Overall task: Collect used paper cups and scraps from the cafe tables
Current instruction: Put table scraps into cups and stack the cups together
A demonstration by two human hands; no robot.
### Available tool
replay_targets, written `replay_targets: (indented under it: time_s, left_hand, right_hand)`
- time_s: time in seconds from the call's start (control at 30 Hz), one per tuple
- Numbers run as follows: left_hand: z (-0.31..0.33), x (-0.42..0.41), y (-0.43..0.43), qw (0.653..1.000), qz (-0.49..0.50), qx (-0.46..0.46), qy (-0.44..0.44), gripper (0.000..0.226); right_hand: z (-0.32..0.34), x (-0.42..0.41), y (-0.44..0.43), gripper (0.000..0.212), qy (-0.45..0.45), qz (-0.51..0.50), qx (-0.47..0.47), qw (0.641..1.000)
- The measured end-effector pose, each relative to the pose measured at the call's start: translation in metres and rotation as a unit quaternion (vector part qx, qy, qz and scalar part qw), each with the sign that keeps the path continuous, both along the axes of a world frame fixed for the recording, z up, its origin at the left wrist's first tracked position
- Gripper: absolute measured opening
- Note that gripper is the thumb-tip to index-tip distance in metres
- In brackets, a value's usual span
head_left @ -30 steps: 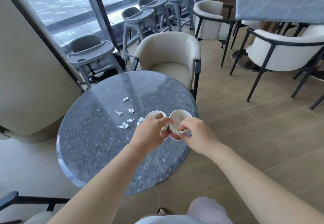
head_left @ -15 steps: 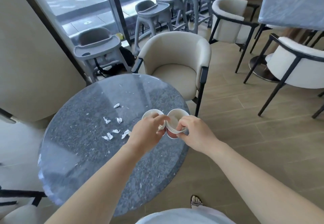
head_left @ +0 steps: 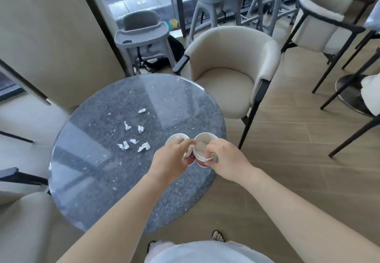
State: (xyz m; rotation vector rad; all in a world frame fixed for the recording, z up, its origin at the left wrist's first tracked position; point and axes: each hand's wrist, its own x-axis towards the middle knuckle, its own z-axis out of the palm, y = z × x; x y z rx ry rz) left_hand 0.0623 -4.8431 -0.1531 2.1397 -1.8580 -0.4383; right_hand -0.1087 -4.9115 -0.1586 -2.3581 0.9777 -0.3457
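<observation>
Table: a round grey speckled stone table (head_left: pixel 98 180) with a glossy top, standing on a wood-plank floor (head_left: pixel 287 139).
Left hand: the left hand (head_left: pixel 170 159) has its fingers curled round a white paper cup with a red lower part (head_left: pixel 177 138), the thumb at the rim.
Right hand: the right hand (head_left: pixel 226 159) pinches a nested stack of white paper cups (head_left: pixel 205 140), several rims showing one under another.
Cups: both are held over the tabletop's 3 o'clock edge, mouths up, rims touching.
Writing: any print on the cups is too small to read.
Scraps: six or so crumpled white paper scraps (head_left: pixel 144 147) lie near the table's middle, at 9 o'clock from the cups.
Seating: a cream upholstered armchair with black legs (head_left: pixel 230 73) is at the table's 1 o'clock; a grey plastic high chair (head_left: pixel 141 34) is at 12 o'clock.
</observation>
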Motion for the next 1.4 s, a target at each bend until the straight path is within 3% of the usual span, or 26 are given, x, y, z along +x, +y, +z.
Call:
replay_targets:
  time_s: [0.27, 0.4, 0.57, 0.7, 0.83, 1.03, 1.4]
  left_hand:
    - [-0.013, 0.041, 0.040, 0.994, 0.105, 0.036, -0.014, 0.069]
    - [-0.026, 0.055, 0.053, 0.986, 0.140, 0.077, -0.038, 0.069]
    - [-0.045, 0.065, 0.065, 0.978, 0.164, 0.109, -0.070, 0.060]
    - [-0.052, 0.069, 0.072, 0.978, 0.160, 0.107, -0.083, 0.053]
    - [-0.051, 0.072, 0.069, 0.983, 0.153, 0.081, -0.060, 0.044]
    - [-0.044, 0.080, 0.060, 0.985, 0.168, 0.023, 0.013, 0.020]
    - [-0.026, 0.160, 0.036, 0.987, 0.150, -0.047, 0.028, 0.022]
  right_hand:
    - [-0.019, 0.059, 0.000, 0.011, 0.011, 0.117, -0.015, 0.993]
    - [-0.031, 0.086, 0.001, 0.011, 0.012, 0.169, -0.022, 0.985]
    - [-0.049, 0.099, -0.001, 0.011, 0.076, 0.214, -0.043, 0.973]
    - [-0.049, 0.107, 0.000, 0.010, 0.110, 0.214, -0.055, 0.969]
    - [-0.041, 0.114, 0.001, 0.025, 0.124, 0.216, -0.065, 0.966]
    - [-0.032, 0.117, 0.004, 0.021, 0.061, 0.183, -0.045, 0.980]
    - [-0.008, 0.179, -0.003, 0.019, 0.014, 0.106, -0.024, 0.994]
